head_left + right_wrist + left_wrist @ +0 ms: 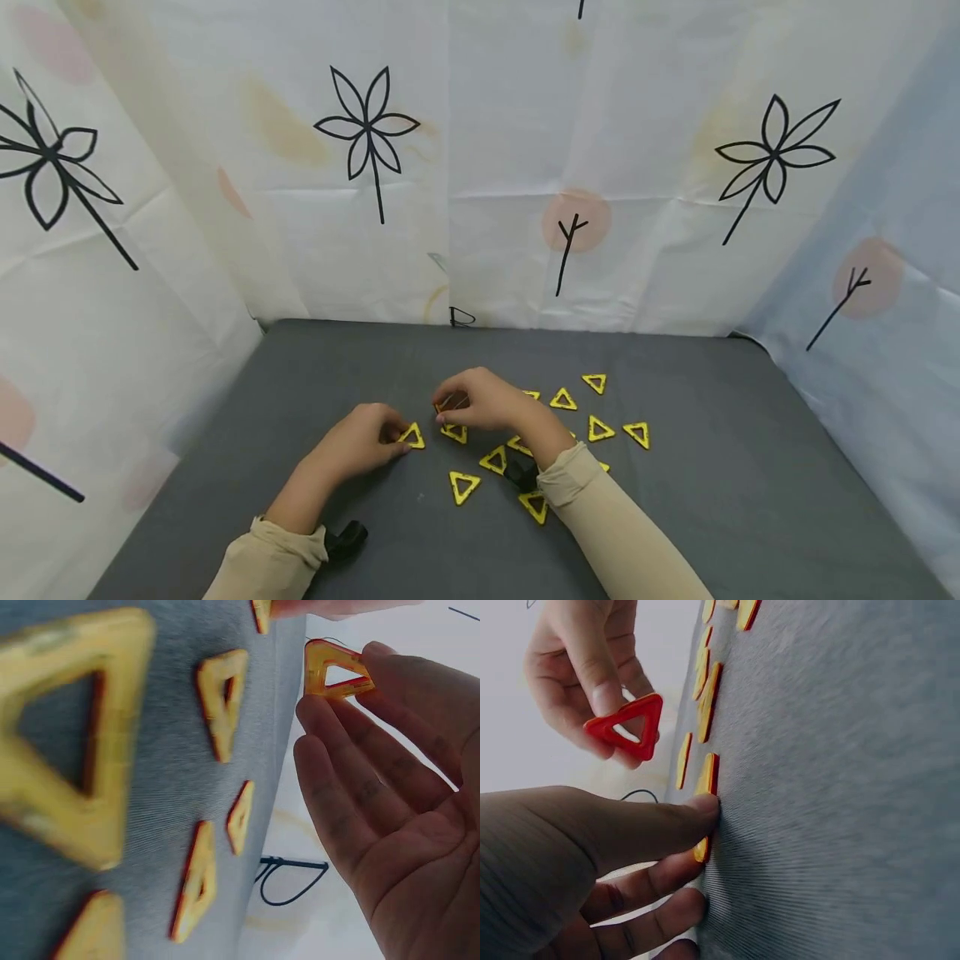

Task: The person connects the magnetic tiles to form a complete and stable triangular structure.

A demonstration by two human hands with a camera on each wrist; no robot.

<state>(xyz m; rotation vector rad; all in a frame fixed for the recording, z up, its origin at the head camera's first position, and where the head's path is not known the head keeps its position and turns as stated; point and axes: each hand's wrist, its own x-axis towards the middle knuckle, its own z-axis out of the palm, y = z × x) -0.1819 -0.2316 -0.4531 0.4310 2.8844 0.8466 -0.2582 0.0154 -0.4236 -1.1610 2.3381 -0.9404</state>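
My left hand [352,444] is low over the grey table. Its thumb and fingertips pinch the edge of a flat yellow triangular tile [419,435] with an open middle. In the left wrist view, this tile [708,771] lies close along the cloth. A little to the right, my right hand [486,400] holds a second triangular tile [316,669] raised, between thumb and fingers. Its face [654,720] looks red from the left wrist, while the right wrist view shows yellow with red edges. Just below the right fingertips lies another yellow triangle [453,437].
Several more yellow triangular tiles lie scattered right of the hands, among them a near triangle [457,488] and a far one [595,377]. The right forearm partly covers some. White patterned cloth [495,150] hangs behind and beside the dark grey table [337,358].
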